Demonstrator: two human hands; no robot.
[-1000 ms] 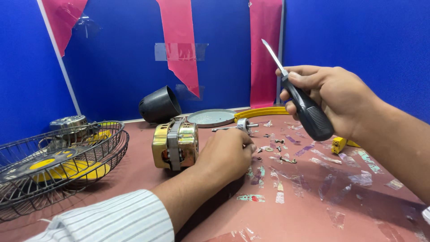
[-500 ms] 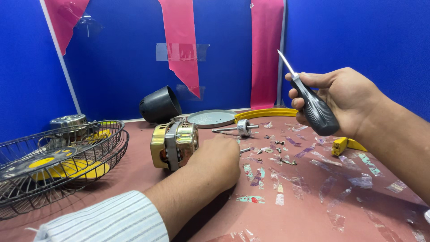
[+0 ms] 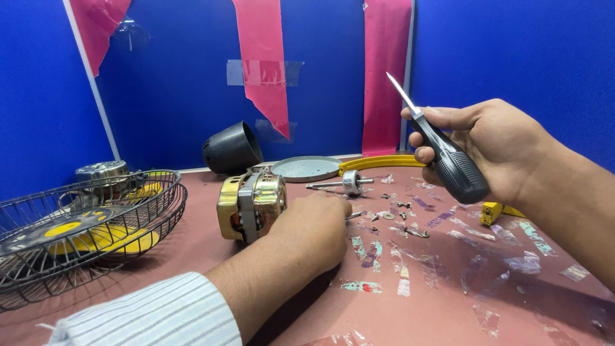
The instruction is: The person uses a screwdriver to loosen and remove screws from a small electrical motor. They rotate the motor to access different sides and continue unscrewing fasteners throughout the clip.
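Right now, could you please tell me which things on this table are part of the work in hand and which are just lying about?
In hand:
- screwdriver, held up in the right hand
- fan motor, beside the left hand
- loose screws, just beyond that hand

Lying about:
- wire fan guard
- black cone-shaped cover
- grey round plate
- yellow ring
- tape scraps

The right hand [image 3: 496, 144] is raised at the right, gripping a black-handled screwdriver [image 3: 442, 157] with its tip pointing up and left. The left hand [image 3: 314, 227] rests on the reddish counter [image 3: 448, 307] just beside a brass-coloured motor [image 3: 250, 204], among small screws [image 3: 403, 218]. A wire fan guard [image 3: 83, 230] lies far left.
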